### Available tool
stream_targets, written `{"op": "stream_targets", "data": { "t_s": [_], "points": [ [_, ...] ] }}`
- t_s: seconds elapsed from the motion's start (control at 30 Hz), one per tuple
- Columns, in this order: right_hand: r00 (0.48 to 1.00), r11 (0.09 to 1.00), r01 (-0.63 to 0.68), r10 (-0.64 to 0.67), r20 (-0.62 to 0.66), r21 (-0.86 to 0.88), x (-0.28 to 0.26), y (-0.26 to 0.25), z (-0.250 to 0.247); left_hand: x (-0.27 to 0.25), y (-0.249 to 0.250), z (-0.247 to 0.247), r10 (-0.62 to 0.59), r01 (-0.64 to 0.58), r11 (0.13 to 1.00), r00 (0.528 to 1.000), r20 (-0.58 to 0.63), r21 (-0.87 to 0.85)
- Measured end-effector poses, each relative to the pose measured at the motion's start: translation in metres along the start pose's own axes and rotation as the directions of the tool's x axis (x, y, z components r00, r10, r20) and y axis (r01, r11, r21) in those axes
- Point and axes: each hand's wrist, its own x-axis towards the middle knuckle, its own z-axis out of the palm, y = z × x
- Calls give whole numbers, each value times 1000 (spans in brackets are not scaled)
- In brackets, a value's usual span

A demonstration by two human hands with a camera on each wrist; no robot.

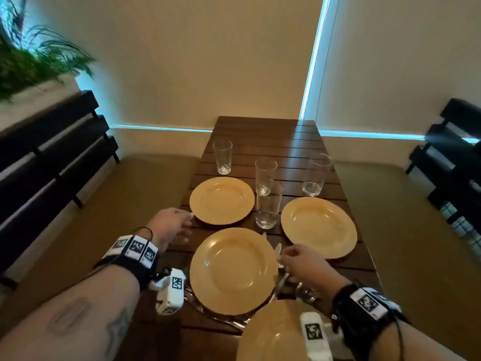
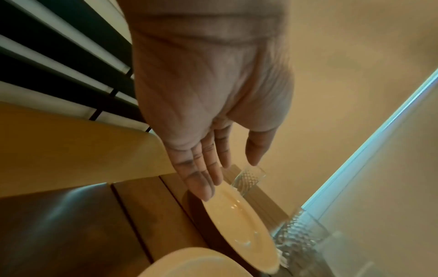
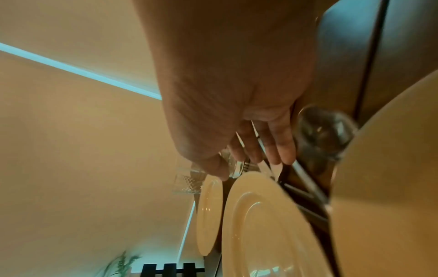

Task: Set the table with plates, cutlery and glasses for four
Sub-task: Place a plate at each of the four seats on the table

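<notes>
Yellow plates lie on my dark slatted wooden surface [image 1: 299, 142]: a far left plate [image 1: 221, 200], a far right plate [image 1: 318, 227], a near left plate [image 1: 233, 270], and a fourth plate [image 1: 270, 332] at the near edge, partly cut off by the frame. They look like stiff glazed ware, fairly heavy and slick, so I judge the rim is the place to take one, thumb on top and fingers under.

Four clear glasses stand further out: a far left glass [image 1: 222, 157], a tall middle glass [image 1: 265, 175], a nearer glass [image 1: 269, 205] just in front of it, and a right glass [image 1: 315, 175]. They seem light, smooth and breakable; I would grip low on the wall, not at the lip.

My left hand [image 1: 170, 225] hovers with fingers [image 2: 201, 178] straight and relaxed, holding nothing, tips just at the near rim of the far left plate. My right hand [image 1: 303, 259] reaches into the cutlery [image 1: 278, 252] lying in the gap between the near left and far right plates; its fingers [image 3: 282, 148] lie along a thin metal handle, and whether they actually pinch it I cannot tell. Thin, hard steel lying flat is awkward to lift; the handle end is where I would take hold.
</notes>
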Motion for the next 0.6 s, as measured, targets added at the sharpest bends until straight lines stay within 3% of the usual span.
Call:
{"op": "stream_targets", "data": {
  "t_s": [0.13,0.3,0.43,0.6],
  "points": [
    [997,963,-14,-6,-73,-269,60,-20,23,71,4,7,-128,124,987,991,32,107],
    [998,931,-21,0,-58,-366,80,-31,36,121,-1,15,-189,183,981,979,79,69],
    [1000,951,-27,21,-24,-307,76,-34,34,123,-6,8,-164,167,985,984,70,-38],
    [1000,989,15,-17,-12,-146,45,-25,22,73,-5,-24,-51,53,994,999,16,-95]
  ]
}}
